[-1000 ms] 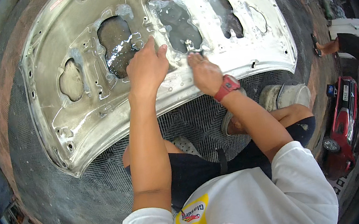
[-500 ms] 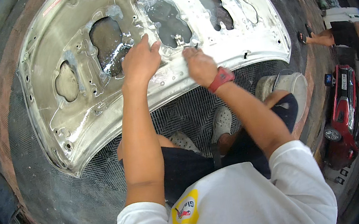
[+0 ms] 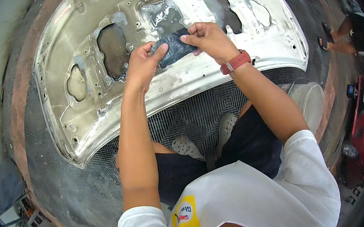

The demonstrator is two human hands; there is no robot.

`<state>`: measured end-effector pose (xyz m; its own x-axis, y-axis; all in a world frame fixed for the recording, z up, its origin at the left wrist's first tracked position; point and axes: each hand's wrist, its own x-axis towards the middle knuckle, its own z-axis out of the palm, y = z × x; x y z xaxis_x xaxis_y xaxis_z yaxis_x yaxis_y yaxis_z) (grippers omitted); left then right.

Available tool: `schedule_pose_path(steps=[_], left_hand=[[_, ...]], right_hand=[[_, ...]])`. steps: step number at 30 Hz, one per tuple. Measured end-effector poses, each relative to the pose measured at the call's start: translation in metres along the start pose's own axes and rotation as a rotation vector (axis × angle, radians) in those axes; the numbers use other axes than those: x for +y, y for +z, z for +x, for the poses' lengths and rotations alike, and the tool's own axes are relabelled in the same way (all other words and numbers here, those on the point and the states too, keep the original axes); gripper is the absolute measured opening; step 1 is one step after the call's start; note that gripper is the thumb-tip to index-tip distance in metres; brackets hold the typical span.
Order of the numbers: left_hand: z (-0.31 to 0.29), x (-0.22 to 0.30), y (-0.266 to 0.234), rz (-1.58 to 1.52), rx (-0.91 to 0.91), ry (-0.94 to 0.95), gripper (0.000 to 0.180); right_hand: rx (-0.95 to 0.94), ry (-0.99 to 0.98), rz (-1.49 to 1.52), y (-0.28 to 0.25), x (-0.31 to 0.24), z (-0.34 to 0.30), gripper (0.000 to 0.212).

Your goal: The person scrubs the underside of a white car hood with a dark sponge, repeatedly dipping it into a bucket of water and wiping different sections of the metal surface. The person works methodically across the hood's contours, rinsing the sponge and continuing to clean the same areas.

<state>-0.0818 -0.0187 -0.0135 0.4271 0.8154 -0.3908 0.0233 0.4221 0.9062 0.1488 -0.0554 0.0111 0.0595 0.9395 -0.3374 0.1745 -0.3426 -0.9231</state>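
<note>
Between my two hands is a dark grey, wet-looking piece of sandpaper (image 3: 175,50), streaked with pale residue. My left hand (image 3: 142,64) pinches its left end between thumb and fingers. At the other end, my right hand (image 3: 210,39) grips it the same way, a red watch on that wrist. Both hands are over a silvery car hood (image 3: 187,77) lying with its ribbed inner side up. Its surface is wet and soapy around the cutouts. The sandpaper covers part of the hood's middle section.
A pale round bucket (image 3: 309,105) stands by my right knee. Dark patterned mats (image 3: 191,112) lie underfoot. At the far right, another person's legs (image 3: 341,37) and a red car (image 3: 360,138) show. A dark grey panel (image 3: 5,185) and equipment sit at the left edge.
My right hand has risen and both hands now stretch the sandpaper between them. Before, the left hand lay on the hood and the right was blurred near its middle. The view has shifted slightly.
</note>
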Motion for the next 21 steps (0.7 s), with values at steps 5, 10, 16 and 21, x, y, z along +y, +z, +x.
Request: schedule_pose_path(steps=[5, 10, 16, 21], left_hand=[[0.001, 0.002, 0.019, 0.139, 0.131, 0.052, 0.022], [-0.009, 0.019, 0.053, -0.345, 0.170, 0.018, 0.036], [0.011, 0.017, 0.060, 0.382, 0.518, 0.134, 0.042], [0.006, -0.076, 0.032, 1.622, 0.328, 0.326, 0.045]], right_hand=[[-0.069, -0.002, 0.103, -0.022, 0.017, 0.026, 0.023], [-0.280, 0.045, 0.418, -0.021, 0.015, 0.029, 0.029], [0.235, -0.407, -0.414, -0.055, 0.035, 0.076, 0.040], [0.138, -0.288, -0.339, -0.077, 0.063, 0.092, 0.044]])
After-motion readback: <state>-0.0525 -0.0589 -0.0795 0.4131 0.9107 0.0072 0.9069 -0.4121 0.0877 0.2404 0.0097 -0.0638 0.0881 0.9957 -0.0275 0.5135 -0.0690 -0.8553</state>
